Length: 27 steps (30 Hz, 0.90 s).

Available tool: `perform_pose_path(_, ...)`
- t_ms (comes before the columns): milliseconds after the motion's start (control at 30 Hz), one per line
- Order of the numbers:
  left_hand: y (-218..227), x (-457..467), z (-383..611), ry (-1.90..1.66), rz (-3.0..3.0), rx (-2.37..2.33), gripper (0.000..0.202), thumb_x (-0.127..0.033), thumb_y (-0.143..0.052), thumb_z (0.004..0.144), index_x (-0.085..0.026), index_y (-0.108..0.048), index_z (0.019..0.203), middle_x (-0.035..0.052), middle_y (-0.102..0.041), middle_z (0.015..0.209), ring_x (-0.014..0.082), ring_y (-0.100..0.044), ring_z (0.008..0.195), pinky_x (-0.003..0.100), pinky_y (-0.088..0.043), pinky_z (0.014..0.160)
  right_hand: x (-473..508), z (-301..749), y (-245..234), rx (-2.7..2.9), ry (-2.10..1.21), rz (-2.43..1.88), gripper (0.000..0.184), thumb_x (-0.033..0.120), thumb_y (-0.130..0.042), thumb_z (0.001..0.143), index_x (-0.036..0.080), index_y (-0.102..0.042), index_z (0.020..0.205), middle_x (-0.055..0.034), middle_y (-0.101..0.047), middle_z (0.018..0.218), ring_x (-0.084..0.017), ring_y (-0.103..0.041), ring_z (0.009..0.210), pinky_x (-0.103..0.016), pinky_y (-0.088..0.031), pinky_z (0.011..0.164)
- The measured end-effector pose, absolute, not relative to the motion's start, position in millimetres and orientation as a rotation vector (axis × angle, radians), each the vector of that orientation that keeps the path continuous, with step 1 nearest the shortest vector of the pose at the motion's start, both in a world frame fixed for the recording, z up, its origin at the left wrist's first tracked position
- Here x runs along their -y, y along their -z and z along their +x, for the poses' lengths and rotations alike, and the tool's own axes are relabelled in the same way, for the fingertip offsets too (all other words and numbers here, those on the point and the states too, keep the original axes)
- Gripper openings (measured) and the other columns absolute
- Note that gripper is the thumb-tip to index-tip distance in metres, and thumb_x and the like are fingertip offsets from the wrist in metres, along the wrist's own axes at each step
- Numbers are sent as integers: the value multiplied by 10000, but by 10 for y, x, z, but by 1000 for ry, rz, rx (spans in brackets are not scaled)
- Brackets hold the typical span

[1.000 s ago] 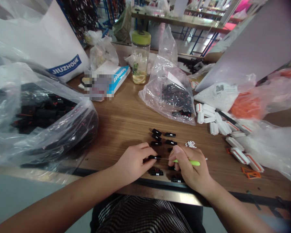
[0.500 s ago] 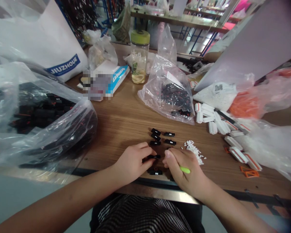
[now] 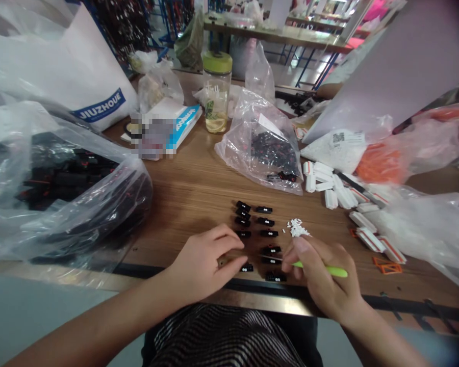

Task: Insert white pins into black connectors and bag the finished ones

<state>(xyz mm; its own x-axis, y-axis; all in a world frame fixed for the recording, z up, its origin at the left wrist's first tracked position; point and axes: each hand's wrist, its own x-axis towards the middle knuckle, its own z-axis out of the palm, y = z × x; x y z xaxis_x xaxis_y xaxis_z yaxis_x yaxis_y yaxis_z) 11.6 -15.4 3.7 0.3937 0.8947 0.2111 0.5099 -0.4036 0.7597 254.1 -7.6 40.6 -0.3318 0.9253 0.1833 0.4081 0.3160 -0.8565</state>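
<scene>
Two uneven columns of small black connectors [image 3: 269, 233] stand on the wooden table, several showing white dots on their faces. My left hand [image 3: 210, 260] is beside the left column, thumb and forefinger spread apart with nothing between them. Its thumb is next to a black connector [image 3: 247, 268] near the table's front edge. My right hand [image 3: 321, 270] grips a thin pointed tool with a lime-green handle [image 3: 335, 271]. The tool's slim metal tip points left, over the connectors of the right column. Just beyond this hand lies a pile of tiny white pegs [image 3: 297, 227].
A clear bag of black parts [image 3: 72, 178] fills the left, and a smaller clear bag [image 3: 268, 145] stands ahead. A lidded drink bottle [image 3: 217, 94] is behind. On the right are white housings [image 3: 342, 191], orange frames [image 3: 387, 266] and more bags.
My left hand has let go of a black connector and opened. My right hand has moved right and toward me with the tool, uncovering more connectors. The view has shifted slightly.
</scene>
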Motion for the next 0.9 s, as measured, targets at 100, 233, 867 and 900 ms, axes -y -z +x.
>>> perform_pose_path(100,-15,279,141,-704,2024,-1117,314,-297,-763,813,-208,-674,1101,37,-672,1047,145,-647,750,283,-561,683,185,2507,-340,1901,-991,-1141,361,218,-447,1001,194,-632,693,21,-619,600,-80,-553,500,-229,-432,527)
perform_pose_path(233,106,335,188,-737,2101,-1135,148,-210,-633,916,-195,-676,1057,44,-678,998,186,-652,876,329,-548,776,257,2424,-266,1900,-965,-1124,341,211,-439,997,197,-610,703,20,-615,599,-85,-546,496,-237,-428,517)
perform_pose_path(867,158,317,188,-790,2086,-1127,113,-195,-614,931,-185,-690,1015,34,-669,938,172,-649,835,311,-523,755,302,2332,-253,1941,-927,-1137,327,207,-427,1004,202,-601,727,30,-564,572,-77,-507,476,-245,-392,497)
perform_pose_path(900,159,319,186,-787,2086,-1128,119,-196,-612,933,-188,-690,1022,36,-669,942,173,-649,839,312,-526,756,309,2329,-253,1938,-932,-1159,323,211,-433,1004,203,-600,727,29,-567,571,-79,-508,473,-248,-392,495)
